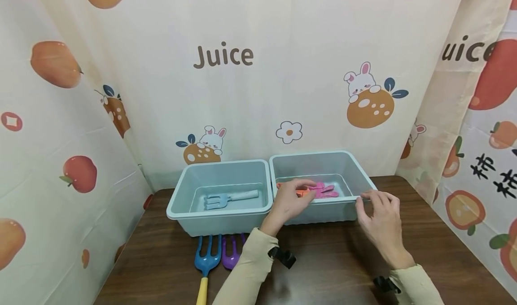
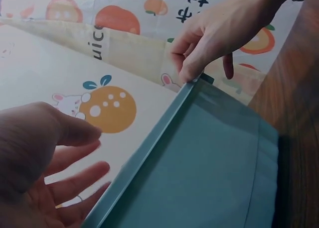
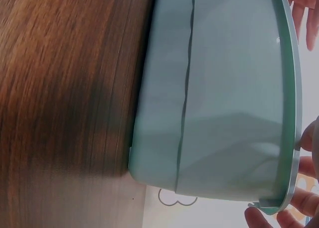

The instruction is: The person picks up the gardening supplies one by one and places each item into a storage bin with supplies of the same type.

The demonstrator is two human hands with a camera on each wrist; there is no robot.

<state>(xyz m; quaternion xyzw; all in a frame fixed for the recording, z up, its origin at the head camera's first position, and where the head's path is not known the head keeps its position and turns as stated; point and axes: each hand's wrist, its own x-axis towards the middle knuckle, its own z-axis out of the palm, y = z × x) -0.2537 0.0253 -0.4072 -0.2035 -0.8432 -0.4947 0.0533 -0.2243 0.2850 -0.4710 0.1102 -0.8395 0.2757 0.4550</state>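
Note:
Two pale blue-green plastic bins stand side by side. Over the near side of the right bin (image 1: 323, 210) reaches my left hand (image 1: 291, 201), its fingers loosely bent and nothing held. In the left wrist view that left hand (image 2: 55, 163) shows spread fingers beside the rim. At the near right corner of the same bin, my right hand (image 1: 381, 222) pinches the rim between thumb and fingers. Inside lie a pink toy piece with finger-like prongs (image 1: 325, 190) and an orange piece (image 1: 302, 193), partly hidden by the left hand.
In the left bin (image 1: 222, 217) lies a light blue toy fork (image 1: 230, 199). A blue fork with a yellow handle (image 1: 208, 263) and a purple fork (image 1: 230, 256), partly under the left sleeve, lie on the wooden table (image 1: 323, 260). Printed curtains (image 1: 258, 94) hang behind.

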